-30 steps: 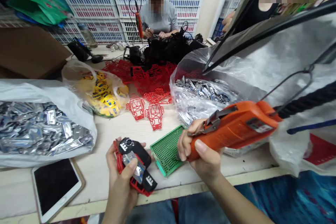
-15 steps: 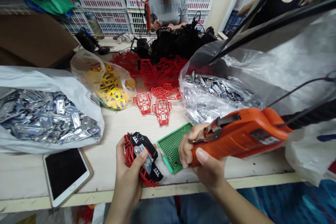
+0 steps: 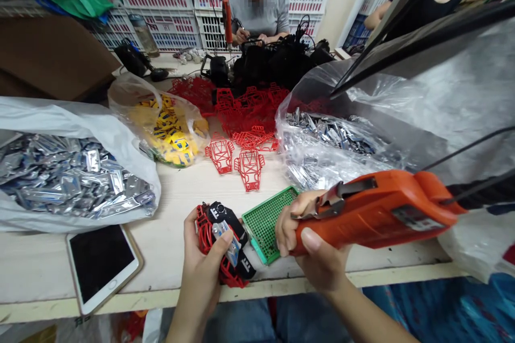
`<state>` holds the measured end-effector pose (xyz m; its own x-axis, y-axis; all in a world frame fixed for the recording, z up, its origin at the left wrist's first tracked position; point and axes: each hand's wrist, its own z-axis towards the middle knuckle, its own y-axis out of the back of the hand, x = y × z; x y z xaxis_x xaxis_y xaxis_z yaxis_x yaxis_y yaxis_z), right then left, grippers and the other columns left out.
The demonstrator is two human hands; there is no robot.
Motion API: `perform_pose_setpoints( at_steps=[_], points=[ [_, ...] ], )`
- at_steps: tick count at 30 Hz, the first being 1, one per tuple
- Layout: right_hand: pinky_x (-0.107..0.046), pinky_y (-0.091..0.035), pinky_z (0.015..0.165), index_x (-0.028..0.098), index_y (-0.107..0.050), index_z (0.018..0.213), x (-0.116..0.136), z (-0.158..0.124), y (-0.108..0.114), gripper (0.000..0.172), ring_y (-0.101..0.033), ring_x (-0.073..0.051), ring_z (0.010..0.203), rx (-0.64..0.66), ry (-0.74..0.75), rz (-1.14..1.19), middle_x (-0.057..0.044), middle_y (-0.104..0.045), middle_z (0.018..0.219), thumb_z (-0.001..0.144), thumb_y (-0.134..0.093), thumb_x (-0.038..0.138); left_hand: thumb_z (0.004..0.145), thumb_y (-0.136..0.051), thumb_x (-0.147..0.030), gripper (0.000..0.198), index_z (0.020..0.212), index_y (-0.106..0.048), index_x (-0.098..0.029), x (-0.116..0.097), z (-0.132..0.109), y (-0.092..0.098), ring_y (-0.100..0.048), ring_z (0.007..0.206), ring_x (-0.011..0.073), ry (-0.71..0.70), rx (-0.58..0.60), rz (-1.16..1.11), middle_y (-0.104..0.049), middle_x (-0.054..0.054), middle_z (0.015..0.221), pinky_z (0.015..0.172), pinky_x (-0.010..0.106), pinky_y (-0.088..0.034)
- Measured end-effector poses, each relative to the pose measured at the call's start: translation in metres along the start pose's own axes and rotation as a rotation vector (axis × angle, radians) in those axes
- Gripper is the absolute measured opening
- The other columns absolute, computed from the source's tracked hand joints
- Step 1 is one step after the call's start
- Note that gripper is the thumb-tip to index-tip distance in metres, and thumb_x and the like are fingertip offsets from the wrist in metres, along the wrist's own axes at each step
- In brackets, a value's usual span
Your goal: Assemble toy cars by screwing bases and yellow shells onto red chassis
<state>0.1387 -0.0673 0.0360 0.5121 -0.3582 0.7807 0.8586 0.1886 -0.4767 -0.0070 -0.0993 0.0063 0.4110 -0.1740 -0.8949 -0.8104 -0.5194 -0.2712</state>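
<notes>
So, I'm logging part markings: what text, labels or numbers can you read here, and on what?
Nothing reads cleanly.
White marks on the black toy car piece in the left hand: too blurred.
Label on the orange screwdriver in the right hand: too small.
Blue print on the yellow parts: unreadable.

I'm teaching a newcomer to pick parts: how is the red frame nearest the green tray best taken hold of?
Pinch the red frame across its narrow waist, fingers on the two long side rails, coming from above on the near side. It lies flat on the table, its corner tabs jut out wider, and the clear bag crowds its right.
</notes>
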Motion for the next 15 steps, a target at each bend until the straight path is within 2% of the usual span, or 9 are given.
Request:
perform_pose_setpoints(
  at_steps=[8,12,15],
  points=[
    [-0.021,-0.04,0.039,0.026,-0.064,0.101,-0.002,-0.001,-0.002,0.014,-0.047,-0.011,0.043,0.018,0.021,-0.042,0.006,-0.053,0.056,0.093,-0.072,0.034,0.064,-0.092,-0.047,0.078,0.13,-0.054,-0.028,0.008,0.004,0.006,-0.072,0.091,0.0218,-0.023,0.017,0.031,-0.072,0.001,0.103,0.09,0.038,-0.058],
    [-0.024,-0.043,0.041,0.026,-0.064,0.096,0.02,0.007,-0.011,0.014,-0.051,-0.013,0.044,-0.059,0.029,-0.082,0.005,-0.055,0.056,0.091,-0.073,0.035,0.064,-0.092,-0.046,0.081,0.132,-0.052,-0.028,0.009,0.005,0.007,-0.073,0.089,0.0226,-0.01,0.034,0.03,-0.072,0.001,0.102,0.087,0.038,-0.058],
    [-0.029,-0.048,0.046,0.026,-0.063,0.093,0.042,0.014,-0.018,0.016,-0.056,-0.016,0.049,-0.076,0.01,-0.03,0.003,-0.059,0.059,0.088,-0.075,0.035,0.066,-0.091,-0.047,0.081,0.134,-0.05,-0.028,0.01,0.006,0.008,-0.073,0.088,0.023,-0.009,0.035,0.04,-0.073,0.001,0.101,0.085,0.038,-0.058]
  ],
)
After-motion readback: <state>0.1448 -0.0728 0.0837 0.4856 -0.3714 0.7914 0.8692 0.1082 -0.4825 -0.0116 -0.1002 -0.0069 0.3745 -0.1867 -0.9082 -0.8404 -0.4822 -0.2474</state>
